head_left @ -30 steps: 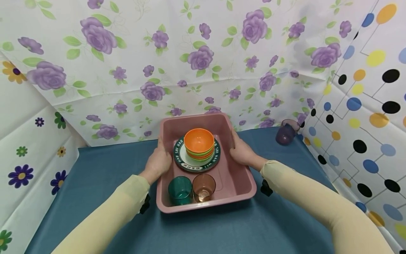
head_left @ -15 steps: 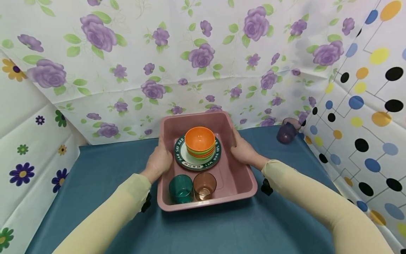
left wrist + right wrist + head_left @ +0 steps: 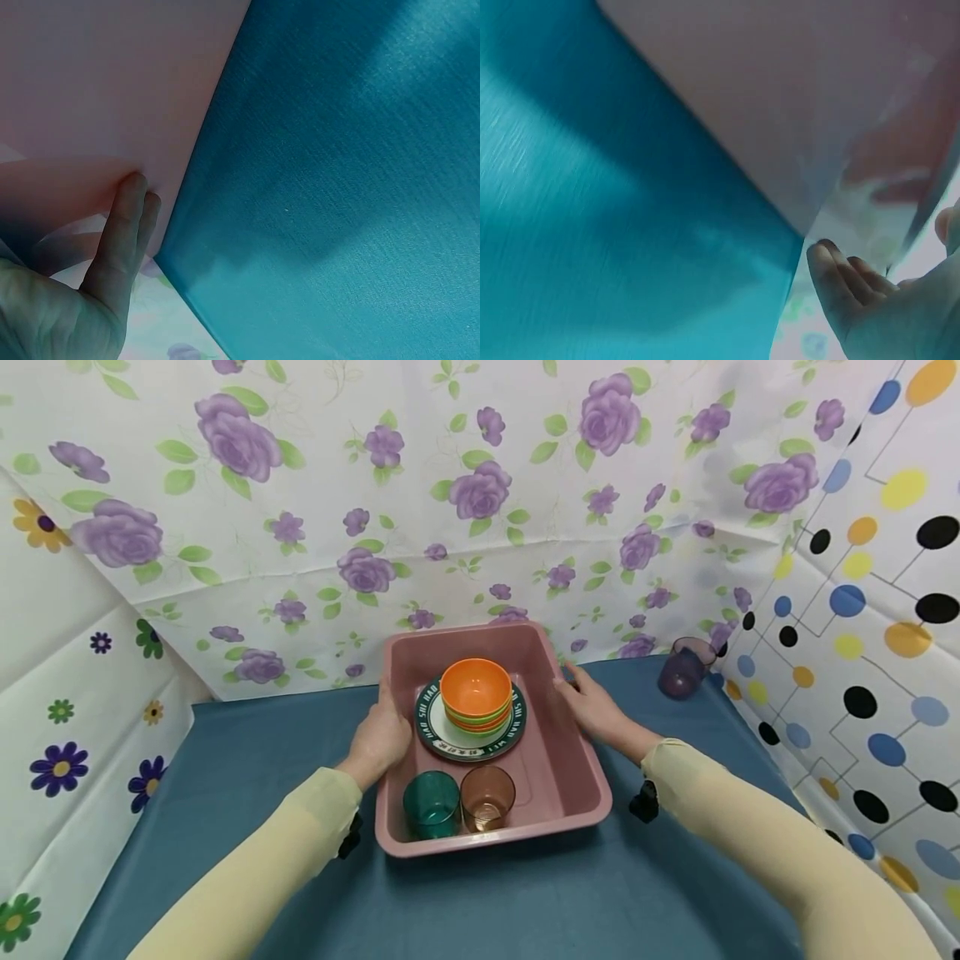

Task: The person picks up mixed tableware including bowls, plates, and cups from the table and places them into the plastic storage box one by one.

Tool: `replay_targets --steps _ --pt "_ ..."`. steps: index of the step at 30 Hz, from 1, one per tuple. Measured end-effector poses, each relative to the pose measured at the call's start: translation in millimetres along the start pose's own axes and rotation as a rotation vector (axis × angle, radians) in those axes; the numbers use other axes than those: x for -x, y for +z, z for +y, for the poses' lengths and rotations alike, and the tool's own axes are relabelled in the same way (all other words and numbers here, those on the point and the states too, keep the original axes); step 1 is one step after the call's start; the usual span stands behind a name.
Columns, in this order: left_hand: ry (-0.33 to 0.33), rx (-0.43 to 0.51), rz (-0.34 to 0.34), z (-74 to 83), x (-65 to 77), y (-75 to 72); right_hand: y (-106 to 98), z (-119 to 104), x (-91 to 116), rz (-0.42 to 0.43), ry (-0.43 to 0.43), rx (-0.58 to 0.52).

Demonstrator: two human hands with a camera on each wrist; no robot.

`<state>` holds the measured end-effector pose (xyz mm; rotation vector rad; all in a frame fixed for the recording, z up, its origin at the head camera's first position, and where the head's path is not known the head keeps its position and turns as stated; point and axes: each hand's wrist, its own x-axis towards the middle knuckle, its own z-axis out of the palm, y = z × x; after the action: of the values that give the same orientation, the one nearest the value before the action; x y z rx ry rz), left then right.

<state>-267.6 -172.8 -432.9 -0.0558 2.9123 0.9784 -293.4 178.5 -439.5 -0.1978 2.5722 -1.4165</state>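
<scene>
A pink plastic basin (image 3: 555,785) rests on the blue-covered table. Inside, a stack of orange and green bowls (image 3: 476,689) sits on dark-rimmed white plates (image 3: 442,737). Close to its front wall stand a teal cup (image 3: 431,806) and a brown cup (image 3: 487,797). My left hand (image 3: 378,739) holds the basin's left rim; in the left wrist view its fingers (image 3: 124,225) lie along the outer wall. On the other side my right hand (image 3: 600,706) is just off the right rim, with its fingers (image 3: 832,270) loosely extended beside the outer wall in the right wrist view.
A purple see-through cup (image 3: 684,670) stands at the table's back right corner. Behind the table (image 3: 285,735) hangs a flowered sheet (image 3: 420,510). A dotted sheet (image 3: 840,693) closes the right side, and another flowered sheet (image 3: 90,702) the left.
My right hand has let go of the basin's right rim and shifted a little outward to the right. The left hand keeps its hold, and the basin stays in place.
</scene>
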Motion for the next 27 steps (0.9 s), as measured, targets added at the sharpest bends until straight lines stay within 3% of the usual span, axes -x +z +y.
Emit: replay_targets --steps 12,19,27 --pt "-0.020 0.061 -0.038 -0.4 2.0 -1.4 -54 54 25 0.095 0.166 0.123" --pt "-0.025 0.061 -0.045 -1.7 2.2 -0.8 -81 79 38 0.171 0.234 0.101" --pt "-0.025 0.034 -0.033 0.4 2.1 0.8 -107 104 37 0.291 0.408 0.019"
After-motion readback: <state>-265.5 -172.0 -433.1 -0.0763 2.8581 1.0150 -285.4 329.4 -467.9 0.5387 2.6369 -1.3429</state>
